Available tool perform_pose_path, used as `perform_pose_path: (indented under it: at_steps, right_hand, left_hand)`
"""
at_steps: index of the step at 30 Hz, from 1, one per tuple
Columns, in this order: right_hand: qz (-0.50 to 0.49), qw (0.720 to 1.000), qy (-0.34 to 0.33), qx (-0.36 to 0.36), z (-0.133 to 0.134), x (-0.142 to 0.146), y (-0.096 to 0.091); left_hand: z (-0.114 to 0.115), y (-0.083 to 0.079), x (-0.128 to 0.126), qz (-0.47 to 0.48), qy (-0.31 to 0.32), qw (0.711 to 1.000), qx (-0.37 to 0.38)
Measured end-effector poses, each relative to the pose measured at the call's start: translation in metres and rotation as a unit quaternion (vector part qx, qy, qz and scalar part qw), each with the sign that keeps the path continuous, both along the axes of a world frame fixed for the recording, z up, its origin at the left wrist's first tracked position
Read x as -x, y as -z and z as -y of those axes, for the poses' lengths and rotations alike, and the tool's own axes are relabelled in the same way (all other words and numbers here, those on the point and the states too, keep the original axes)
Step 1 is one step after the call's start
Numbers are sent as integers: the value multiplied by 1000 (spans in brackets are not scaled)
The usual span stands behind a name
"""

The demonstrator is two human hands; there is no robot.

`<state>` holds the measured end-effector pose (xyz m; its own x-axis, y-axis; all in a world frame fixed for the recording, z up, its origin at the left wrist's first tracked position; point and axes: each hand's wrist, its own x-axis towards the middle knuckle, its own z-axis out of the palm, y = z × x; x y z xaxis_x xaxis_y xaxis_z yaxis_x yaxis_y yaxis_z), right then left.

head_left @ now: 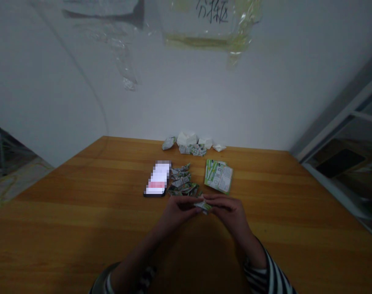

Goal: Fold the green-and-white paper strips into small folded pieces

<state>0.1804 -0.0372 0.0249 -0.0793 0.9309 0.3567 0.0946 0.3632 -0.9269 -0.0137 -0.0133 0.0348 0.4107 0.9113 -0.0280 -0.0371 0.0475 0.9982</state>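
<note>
Our wooden bench [66,212] stood against a white wall [204,102]. We pinched a small folded printed paper [203,206] between our left hand [176,214] and right hand [229,214], held close together. Just ahead of the hands lay more folded paper strips [182,181], with a phone [157,178] ahead-left and green printed sheets [218,175] ahead-right.

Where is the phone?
In the head view, the phone lies on the wooden table, just left of the folded paper pieces and beyond the left hand.
</note>
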Motion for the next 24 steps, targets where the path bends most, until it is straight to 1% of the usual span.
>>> perform_pose_path:
  at_steps: [2, 4, 6, 7, 10, 14, 15, 18, 20, 22, 24]
  right_hand:
    - [55, 997, 8, -55, 2, 2, 2]
    - [89, 991, 5, -103, 4, 3, 4]
    - [98, 987, 4, -131, 3, 5, 5]
    - [96, 986, 7, -133, 2, 5, 6]
    - [78, 991, 12, -106, -3, 3, 9]
    - [37, 998, -38, -28, -8, 0, 15]
    - [26, 999, -41, -14, -8, -1, 16]
    - [7, 1000, -13, -3, -6, -1, 15]
    - [0, 1000, 5, 0, -5, 0, 13]
    - [-11, 1000, 21, 4, -3, 2, 10]
    - [-29, 999, 39, 10, -2, 4, 9]
  left_hand:
    - [0, 1, -2, 31, 12, 999, 1]
    - [1, 3, -5, 59, 16, 998, -7]
    - [2, 7, -8, 69, 1, 997, -22]
    - [3, 9, -9, 62, -10, 998, -28]
    - [4, 12, -9, 15, -32, 998, -43]
    - [3, 8, -6, -15, -44, 997, -62]
    - [2, 6, -5, -18, -43, 997, -69]
    - [0, 2, -4, -40, -21, 993, -107]
    - [0, 3, -4, -51, -14, 991, -124]
    - [-1, 6, -4, -47, -33, 992, -112]
    - [0, 10, -5, -38, -71, 994, -81]
